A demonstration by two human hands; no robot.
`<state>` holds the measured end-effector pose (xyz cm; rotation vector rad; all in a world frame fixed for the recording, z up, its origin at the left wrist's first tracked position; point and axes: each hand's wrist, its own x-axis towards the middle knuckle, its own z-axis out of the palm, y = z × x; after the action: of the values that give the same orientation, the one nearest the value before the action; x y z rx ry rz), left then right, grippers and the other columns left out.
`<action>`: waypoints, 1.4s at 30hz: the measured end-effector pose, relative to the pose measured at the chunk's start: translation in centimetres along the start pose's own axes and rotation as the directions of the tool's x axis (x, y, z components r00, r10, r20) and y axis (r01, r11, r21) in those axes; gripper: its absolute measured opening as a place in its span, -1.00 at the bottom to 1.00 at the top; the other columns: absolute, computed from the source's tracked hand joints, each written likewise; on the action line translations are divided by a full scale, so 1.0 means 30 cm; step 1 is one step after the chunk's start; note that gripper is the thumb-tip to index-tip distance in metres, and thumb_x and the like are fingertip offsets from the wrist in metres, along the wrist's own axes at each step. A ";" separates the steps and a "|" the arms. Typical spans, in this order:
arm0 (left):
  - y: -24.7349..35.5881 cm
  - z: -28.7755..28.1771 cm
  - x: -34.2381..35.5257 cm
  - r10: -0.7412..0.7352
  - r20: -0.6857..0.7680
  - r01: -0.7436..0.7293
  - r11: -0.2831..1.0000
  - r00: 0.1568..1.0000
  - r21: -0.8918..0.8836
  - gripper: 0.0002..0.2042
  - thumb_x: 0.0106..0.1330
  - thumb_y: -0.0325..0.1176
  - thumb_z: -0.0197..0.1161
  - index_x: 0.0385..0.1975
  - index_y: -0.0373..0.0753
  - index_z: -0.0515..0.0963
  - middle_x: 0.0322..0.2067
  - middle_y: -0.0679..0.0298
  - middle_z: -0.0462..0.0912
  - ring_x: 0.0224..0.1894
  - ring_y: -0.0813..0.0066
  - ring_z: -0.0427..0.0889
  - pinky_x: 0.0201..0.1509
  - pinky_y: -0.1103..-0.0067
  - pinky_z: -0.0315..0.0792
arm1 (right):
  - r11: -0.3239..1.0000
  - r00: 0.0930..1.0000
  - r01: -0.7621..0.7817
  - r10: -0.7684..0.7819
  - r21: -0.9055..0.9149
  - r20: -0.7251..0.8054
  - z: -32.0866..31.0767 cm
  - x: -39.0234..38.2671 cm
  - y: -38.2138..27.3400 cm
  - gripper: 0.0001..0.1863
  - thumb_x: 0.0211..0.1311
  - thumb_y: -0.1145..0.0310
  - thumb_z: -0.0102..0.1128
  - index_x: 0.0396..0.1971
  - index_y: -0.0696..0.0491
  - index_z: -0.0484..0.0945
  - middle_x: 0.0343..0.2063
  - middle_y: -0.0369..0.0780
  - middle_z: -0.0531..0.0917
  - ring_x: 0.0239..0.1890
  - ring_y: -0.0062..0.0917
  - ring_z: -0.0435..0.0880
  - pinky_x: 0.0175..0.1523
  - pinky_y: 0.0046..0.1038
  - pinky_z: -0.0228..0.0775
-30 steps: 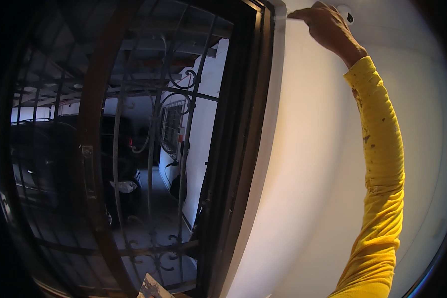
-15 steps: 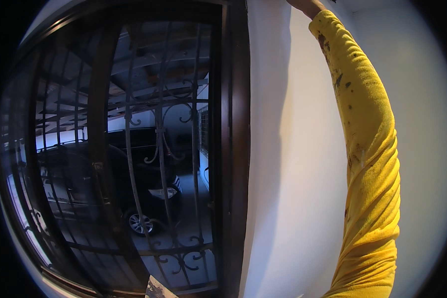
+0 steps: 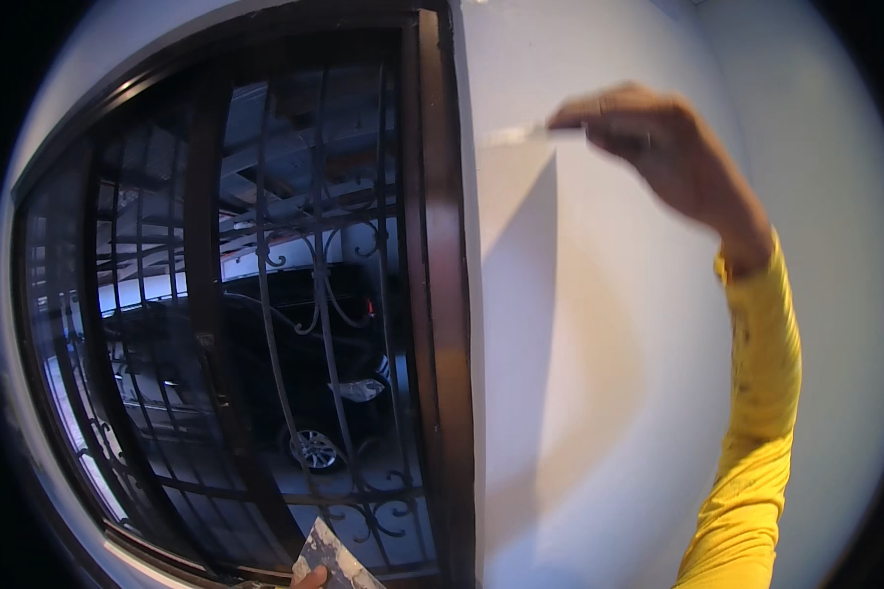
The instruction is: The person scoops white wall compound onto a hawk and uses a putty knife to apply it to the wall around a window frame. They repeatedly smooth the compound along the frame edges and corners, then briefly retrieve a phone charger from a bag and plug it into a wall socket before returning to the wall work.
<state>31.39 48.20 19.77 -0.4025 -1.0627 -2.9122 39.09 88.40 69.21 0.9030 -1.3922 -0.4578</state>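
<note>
- Right hand (image 3: 648,152): lowered from the upper edge since the previous frame; fingers closed around a thin, motion-blurred scraper (image 3: 516,135).
- Scraper: roughly horizontal, its blade pointing left before the white wall (image 3: 599,324), beside the dark window frame (image 3: 444,294); contact with the wall cannot be told.
- Left hand (image 3: 311,577): one digit on a smeared flat plate (image 3: 336,558) at the lower edge; how far its fingers close cannot be told.

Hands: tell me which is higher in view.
The right hand, at the end of the yellow sleeve, before the white wall; the left hand shows only partly at the bottom edge, on the spattered plate.
</note>
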 end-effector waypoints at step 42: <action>0.334 0.465 0.287 0.415 0.353 -0.398 0.909 0.839 -0.122 -0.65 0.50 -0.33 0.10 0.19 -0.37 0.49 0.00 -0.04 0.69 -0.05 0.13 0.75 -0.04 0.27 0.70 | 0.159 0.858 0.142 0.473 -0.977 0.201 0.431 0.617 -0.109 -0.71 0.35 0.21 0.21 0.02 -0.13 0.69 -0.17 -0.26 0.74 0.02 -0.41 0.55 0.10 -0.07 0.23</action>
<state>27.36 49.97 38.47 -1.0752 -0.8089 -2.5292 30.49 69.01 77.64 -0.5740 -1.1973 -1.2938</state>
